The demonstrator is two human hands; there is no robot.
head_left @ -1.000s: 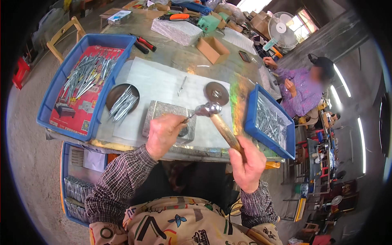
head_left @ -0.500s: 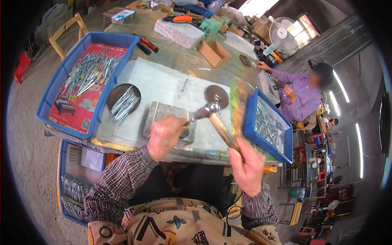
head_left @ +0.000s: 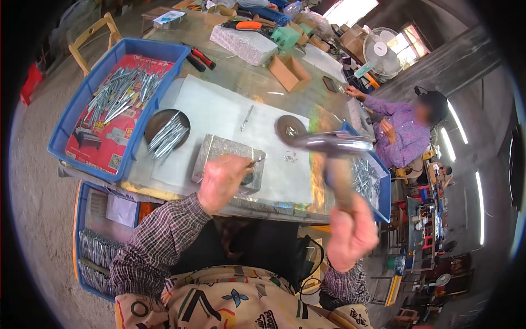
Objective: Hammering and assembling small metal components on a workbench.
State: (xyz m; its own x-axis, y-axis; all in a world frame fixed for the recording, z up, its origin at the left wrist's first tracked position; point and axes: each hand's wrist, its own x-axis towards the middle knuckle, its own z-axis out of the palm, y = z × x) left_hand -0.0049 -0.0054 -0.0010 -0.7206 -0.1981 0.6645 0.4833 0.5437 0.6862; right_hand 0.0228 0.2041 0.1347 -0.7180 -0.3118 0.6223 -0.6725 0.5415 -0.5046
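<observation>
Two bare hands at work, plaid-sleeved forearms reaching up from the lower edge.

The left hand is stretched forward, knuckles up, fingers pinched together at their tips. The right hand is raised and motion-blurred, fist closed in a tight grip.

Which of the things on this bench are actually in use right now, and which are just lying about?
In use:
left hand holding a small metal piece on the steel block
right hand gripping the raised hammer

Lying about:
blue tray
round dish
cardboard box
red-handled pliers
fan
</observation>
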